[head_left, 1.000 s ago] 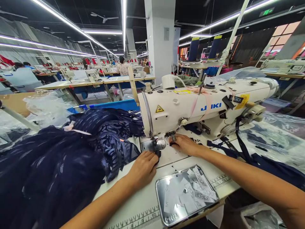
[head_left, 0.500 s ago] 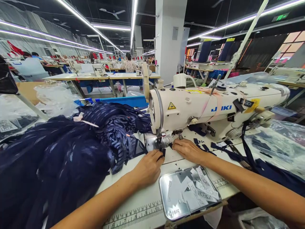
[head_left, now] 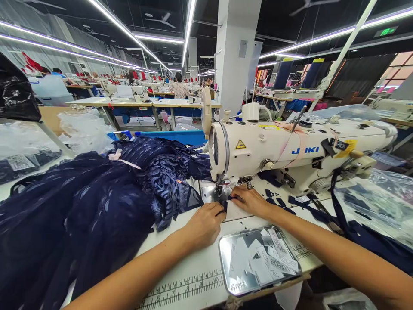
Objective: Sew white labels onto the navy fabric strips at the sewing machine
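Note:
A white sewing machine [head_left: 277, 140] stands in front of me, its presser foot [head_left: 220, 193] over the metal plate. My left hand [head_left: 206, 224] is closed just in front of the foot, pinching the edge of a navy fabric piece [head_left: 225, 207]. My right hand [head_left: 250, 200] is to the right of the needle area, fingers bent together around a small dark end of navy fabric. The fingers partly hide how the two ends join. Left of the plate, a large heap of navy patterned garments [head_left: 106, 193] reaches up to the foot.
A metal tray [head_left: 260, 260] of white printed labels sits at the table's front edge, beside a printed ruler scale [head_left: 187, 286]. Navy scraps [head_left: 280, 202] lie right of my right hand. Clear plastic bags [head_left: 377, 198] lie farther right. A pillar [head_left: 237, 56] stands behind.
The view has shifted slightly, so the scene sits a little to the right. Both hands stay close to the presser foot, still holding the navy fabric.

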{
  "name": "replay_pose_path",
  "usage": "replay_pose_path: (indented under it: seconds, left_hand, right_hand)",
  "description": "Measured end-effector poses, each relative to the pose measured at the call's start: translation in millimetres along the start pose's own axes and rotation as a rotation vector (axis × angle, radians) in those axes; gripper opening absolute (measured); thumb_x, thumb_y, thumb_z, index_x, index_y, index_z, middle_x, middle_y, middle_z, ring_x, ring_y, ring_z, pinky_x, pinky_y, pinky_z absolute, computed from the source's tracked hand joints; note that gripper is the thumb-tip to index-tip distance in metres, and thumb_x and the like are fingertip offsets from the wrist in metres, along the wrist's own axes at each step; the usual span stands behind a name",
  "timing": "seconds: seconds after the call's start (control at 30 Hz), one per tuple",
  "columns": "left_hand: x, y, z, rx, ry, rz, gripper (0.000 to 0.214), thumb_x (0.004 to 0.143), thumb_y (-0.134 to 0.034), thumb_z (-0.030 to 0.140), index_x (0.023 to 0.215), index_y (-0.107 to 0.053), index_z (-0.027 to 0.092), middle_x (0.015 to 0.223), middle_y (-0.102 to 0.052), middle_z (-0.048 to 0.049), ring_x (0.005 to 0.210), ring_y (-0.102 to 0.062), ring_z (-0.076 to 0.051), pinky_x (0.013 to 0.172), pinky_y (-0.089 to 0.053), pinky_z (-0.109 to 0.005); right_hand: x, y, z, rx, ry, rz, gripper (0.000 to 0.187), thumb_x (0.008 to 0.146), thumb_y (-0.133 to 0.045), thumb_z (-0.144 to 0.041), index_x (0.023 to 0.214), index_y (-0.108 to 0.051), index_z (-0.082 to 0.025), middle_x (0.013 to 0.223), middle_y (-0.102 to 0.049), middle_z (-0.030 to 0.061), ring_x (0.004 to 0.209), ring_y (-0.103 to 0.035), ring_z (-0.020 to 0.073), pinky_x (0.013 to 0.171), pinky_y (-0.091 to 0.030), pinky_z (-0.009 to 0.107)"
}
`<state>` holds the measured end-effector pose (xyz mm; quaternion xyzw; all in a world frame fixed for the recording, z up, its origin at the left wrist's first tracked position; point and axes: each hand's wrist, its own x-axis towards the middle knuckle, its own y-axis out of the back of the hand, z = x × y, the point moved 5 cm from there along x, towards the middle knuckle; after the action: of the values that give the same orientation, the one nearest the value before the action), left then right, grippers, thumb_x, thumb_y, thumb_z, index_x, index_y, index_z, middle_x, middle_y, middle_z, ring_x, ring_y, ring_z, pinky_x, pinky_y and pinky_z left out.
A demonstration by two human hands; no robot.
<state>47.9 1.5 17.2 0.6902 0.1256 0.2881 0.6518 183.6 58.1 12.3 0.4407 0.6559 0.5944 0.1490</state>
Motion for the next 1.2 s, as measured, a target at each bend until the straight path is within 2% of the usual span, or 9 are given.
replay_pose_path:
  seconds: [0.17, 0.27, 0.47, 0.63, 0.8, 1.0, 1.2]
  left_hand:
    - [-3.3, -3.1, 4.6, 0.071, -0.055, 0.005, 0.033, 0.074, -0.038, 0.0, 0.101, -0.057, 0.004, 0.102, -0.061, -0.0147, 0.097, -0.055, -0.023, 0.085, -0.047, -0.034]
    - [-5.4, -5.3, 6.4, 0.132, -0.061, -0.003, 0.035, 0.073, -0.037, -0.001, 0.103, -0.056, 0.003, 0.105, -0.06, -0.017, 0.099, -0.055, -0.024, 0.081, -0.049, -0.034]
    - [-5.0, -7.2, 7.8, 0.21, -0.079, 0.039, 0.029, 0.072, -0.042, 0.002, 0.097, -0.057, 0.005, 0.11, -0.056, -0.0196, 0.095, -0.056, -0.025, 0.078, -0.049, -0.035]
    - [-0.8, -9.3, 5.2, 0.2, -0.051, 0.029, 0.021, 0.075, -0.042, 0.004, 0.089, -0.057, 0.01, 0.112, -0.056, -0.0186, 0.089, -0.055, -0.025, 0.072, -0.047, -0.036]
    - [1.6, -10.1, 1.9, 0.153, 0.0, -0.021, 0.022, 0.075, -0.042, 0.005, 0.091, -0.055, 0.011, 0.12, -0.052, -0.015, 0.094, -0.05, -0.024, 0.074, -0.044, -0.036]
    - [3.9, -6.9, -2.0, 0.065, 0.051, -0.08, 0.023, 0.074, -0.043, 0.006, 0.093, -0.054, 0.014, 0.122, -0.051, -0.01, 0.1, -0.046, -0.024, 0.079, -0.041, -0.037]
    - [2.6, -9.7, -3.8, 0.064, 0.032, -0.058, 0.023, 0.076, -0.043, 0.009, 0.094, -0.054, 0.014, 0.122, -0.05, -0.0106, 0.111, -0.041, -0.025, 0.091, -0.036, -0.042]
  right_hand:
    - [-2.5, 0.0, -15.5, -0.232, 0.092, -0.015, 0.011, 0.081, -0.045, -0.013, 0.076, -0.055, -0.016, 0.079, -0.056, 0.0074, 0.075, -0.051, 0.0198, 0.067, -0.041, 0.031]
    - [1.0, -5.7, -24.2, -0.267, 0.119, 0.014, 0.013, 0.082, -0.044, -0.012, 0.075, -0.054, -0.016, 0.079, -0.056, 0.0074, 0.076, -0.05, 0.0197, 0.07, -0.04, 0.032]
    - [14.7, -13.1, -23.2, -0.092, 0.104, 0.003, 0.016, 0.081, -0.042, -0.008, 0.072, -0.052, -0.016, 0.074, -0.056, 0.0041, 0.067, -0.048, 0.0154, 0.068, -0.038, 0.029]
    - [21.0, -15.2, -8.0, 0.198, -0.044, -0.099, 0.014, 0.078, -0.048, -0.009, 0.067, -0.05, -0.018, 0.065, -0.054, -0.0016, 0.061, -0.046, 0.0123, 0.059, -0.035, 0.024]
    - [21.4, -19.1, 0.5, 0.337, -0.153, -0.109, 0.011, 0.076, -0.05, -0.014, 0.066, -0.051, -0.018, 0.062, -0.053, -0.003, 0.059, -0.046, 0.0113, 0.057, -0.034, 0.023]
    - [19.4, -21.4, -0.1, 0.308, -0.117, -0.037, 0.011, 0.074, -0.048, -0.012, 0.065, -0.05, -0.018, 0.058, -0.05, -0.0033, 0.056, -0.044, 0.0109, 0.055, -0.034, 0.022]
    - [13.9, -18.6, -8.6, 0.099, 0.026, 0.045, 0.01, 0.077, -0.046, -0.011, 0.071, -0.05, -0.018, 0.067, -0.054, 0.0004, 0.062, -0.045, 0.0134, 0.061, -0.035, 0.026]
